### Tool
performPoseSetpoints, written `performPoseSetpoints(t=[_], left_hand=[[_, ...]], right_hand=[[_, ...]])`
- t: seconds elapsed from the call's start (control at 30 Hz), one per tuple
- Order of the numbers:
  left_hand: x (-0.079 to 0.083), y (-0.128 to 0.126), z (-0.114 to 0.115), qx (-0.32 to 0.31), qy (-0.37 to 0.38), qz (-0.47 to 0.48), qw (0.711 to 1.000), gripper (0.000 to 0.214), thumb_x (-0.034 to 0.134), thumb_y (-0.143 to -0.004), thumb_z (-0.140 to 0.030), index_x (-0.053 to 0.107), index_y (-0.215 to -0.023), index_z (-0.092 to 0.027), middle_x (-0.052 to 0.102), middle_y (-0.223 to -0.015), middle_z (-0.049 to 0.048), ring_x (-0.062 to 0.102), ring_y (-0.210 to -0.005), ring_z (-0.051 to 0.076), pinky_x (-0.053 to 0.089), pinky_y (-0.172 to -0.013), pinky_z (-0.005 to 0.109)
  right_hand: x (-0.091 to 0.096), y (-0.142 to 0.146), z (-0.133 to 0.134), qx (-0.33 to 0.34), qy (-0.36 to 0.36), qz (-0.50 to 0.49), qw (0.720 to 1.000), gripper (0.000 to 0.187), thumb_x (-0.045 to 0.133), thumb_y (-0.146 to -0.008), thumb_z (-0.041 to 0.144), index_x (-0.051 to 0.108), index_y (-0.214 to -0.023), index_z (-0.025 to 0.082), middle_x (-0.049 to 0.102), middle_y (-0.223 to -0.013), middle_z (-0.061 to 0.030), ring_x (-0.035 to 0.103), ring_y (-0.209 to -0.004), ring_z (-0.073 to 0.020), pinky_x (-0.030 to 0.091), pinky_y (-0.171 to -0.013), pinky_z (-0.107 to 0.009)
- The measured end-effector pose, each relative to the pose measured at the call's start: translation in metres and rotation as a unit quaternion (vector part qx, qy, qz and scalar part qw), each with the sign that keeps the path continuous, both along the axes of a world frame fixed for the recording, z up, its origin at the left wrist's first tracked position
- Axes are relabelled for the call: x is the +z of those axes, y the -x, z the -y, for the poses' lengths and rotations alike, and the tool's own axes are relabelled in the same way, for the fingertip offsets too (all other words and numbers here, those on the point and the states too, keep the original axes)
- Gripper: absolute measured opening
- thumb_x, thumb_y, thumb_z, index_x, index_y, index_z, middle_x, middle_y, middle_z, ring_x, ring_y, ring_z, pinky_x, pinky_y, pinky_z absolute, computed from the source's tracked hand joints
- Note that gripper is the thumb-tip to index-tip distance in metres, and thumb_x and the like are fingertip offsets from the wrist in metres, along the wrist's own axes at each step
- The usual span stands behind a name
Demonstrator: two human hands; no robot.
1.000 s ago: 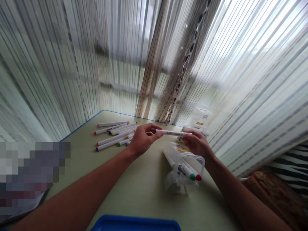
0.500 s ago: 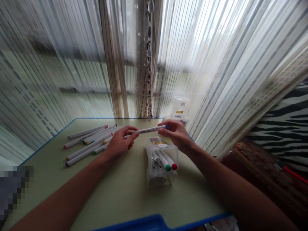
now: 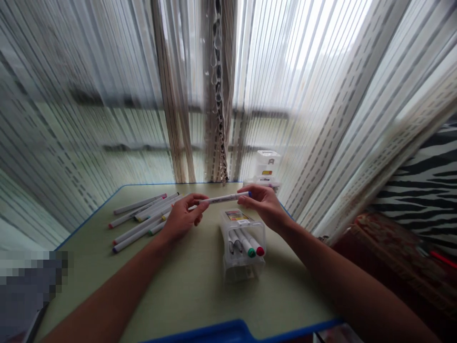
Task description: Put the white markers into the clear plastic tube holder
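A white marker (image 3: 224, 198) with a blue end is held nearly level between both hands, above the table. My left hand (image 3: 183, 214) pinches its left end, and my right hand (image 3: 262, 204) grips the blue end. Below the marker lies a clear plastic case (image 3: 243, 233), its open end facing me. Inside it are several markers, among them one with a green tip (image 3: 251, 252) and one with a red tip (image 3: 260, 251). Left of my left hand, several loose white markers (image 3: 139, 228) with coloured ends lie in a pile, partly hidden by that hand.
The pale green table (image 3: 185, 290) has a blue rim. A second clear case (image 3: 267, 166) stands at the far edge, beyond my right hand. String curtains (image 3: 117, 95) hang behind the table, and zebra-striped fabric (image 3: 424, 186) is at the right.
The camera view has shifted slightly, so the table and case appear a little lower and to the right. Both hands keep hold of the same marker, in much the same pose.
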State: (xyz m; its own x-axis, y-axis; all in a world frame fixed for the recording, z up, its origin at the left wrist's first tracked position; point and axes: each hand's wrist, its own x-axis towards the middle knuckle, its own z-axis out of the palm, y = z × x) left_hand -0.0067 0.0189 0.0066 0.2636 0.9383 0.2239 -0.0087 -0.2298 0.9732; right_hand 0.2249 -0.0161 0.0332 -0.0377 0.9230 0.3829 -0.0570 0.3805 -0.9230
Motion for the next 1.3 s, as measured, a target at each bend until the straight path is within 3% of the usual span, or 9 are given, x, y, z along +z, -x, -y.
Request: performPoseSetpoints(t=[0.3, 0.57, 0.83, 1.13, 1.3], left_hand=[[0.009, 0.004, 0.003, -0.01, -0.005, 0.076, 0.997, 0.036, 0.077, -0.075, -0.041, 0.067, -0.095, -0.012, 0.059, -0.071, -0.0004, 0.046, -0.047, 0.006, 0.036, -0.043, 0.021], [0.007, 0.006, 0.002, -0.024, 0.008, 0.113, 0.993, 0.037, 0.077, -0.074, -0.043, 0.068, -0.092, -0.012, 0.059, -0.069, -0.0004, 0.046, -0.046, 0.005, 0.035, -0.043, 0.02], [0.011, 0.007, 0.006, -0.05, 0.04, 0.157, 0.985, 0.036, 0.077, -0.073, -0.045, 0.068, -0.086, -0.012, 0.057, -0.065, -0.0012, 0.046, -0.048, 0.006, 0.036, -0.044, 0.021], [0.021, 0.008, 0.016, -0.125, 0.071, 0.199, 0.969, 0.035, 0.08, -0.072, -0.043, 0.067, -0.08, -0.011, 0.058, -0.064, 0.0001, 0.048, -0.05, 0.007, 0.035, -0.048, 0.022], [0.023, 0.009, 0.02, -0.15, 0.088, 0.215, 0.961, 0.037, 0.083, -0.067, -0.042, 0.069, -0.085, -0.013, 0.063, -0.066, 0.0018, 0.049, -0.051, 0.008, 0.037, -0.051, 0.023]], right_hand=[[-0.001, 0.0, 0.0, -0.015, -0.005, 0.016, 1.0, 0.032, 0.084, -0.068, 0.037, 0.073, -0.09, 0.016, 0.071, -0.066, -0.0029, 0.058, -0.054, -0.011, 0.047, -0.051, -0.025], [0.005, -0.004, 0.004, -0.007, -0.062, 0.095, 0.994, 0.034, 0.082, -0.073, 0.035, 0.073, -0.101, 0.017, 0.074, -0.083, -0.0059, 0.067, -0.069, -0.0158, 0.054, -0.06, -0.029], [0.03, -0.003, 0.016, -0.077, -0.18, 0.272, 0.942, 0.02, 0.073, -0.083, 0.029, 0.074, -0.101, 0.021, 0.076, -0.085, -0.0058, 0.067, -0.068, -0.0171, 0.051, -0.055, -0.028], [0.048, -0.004, 0.046, -0.142, -0.248, 0.344, 0.895, 0.017, 0.074, -0.081, 0.027, 0.075, -0.098, 0.022, 0.076, -0.077, -0.0033, 0.066, -0.056, -0.0154, 0.053, -0.053, -0.027], [0.05, -0.006, 0.062, -0.177, -0.248, 0.343, 0.888, 0.018, 0.076, -0.08, 0.027, 0.075, -0.097, 0.023, 0.075, -0.072, -0.0019, 0.068, -0.055, -0.0172, 0.056, -0.055, -0.029]])
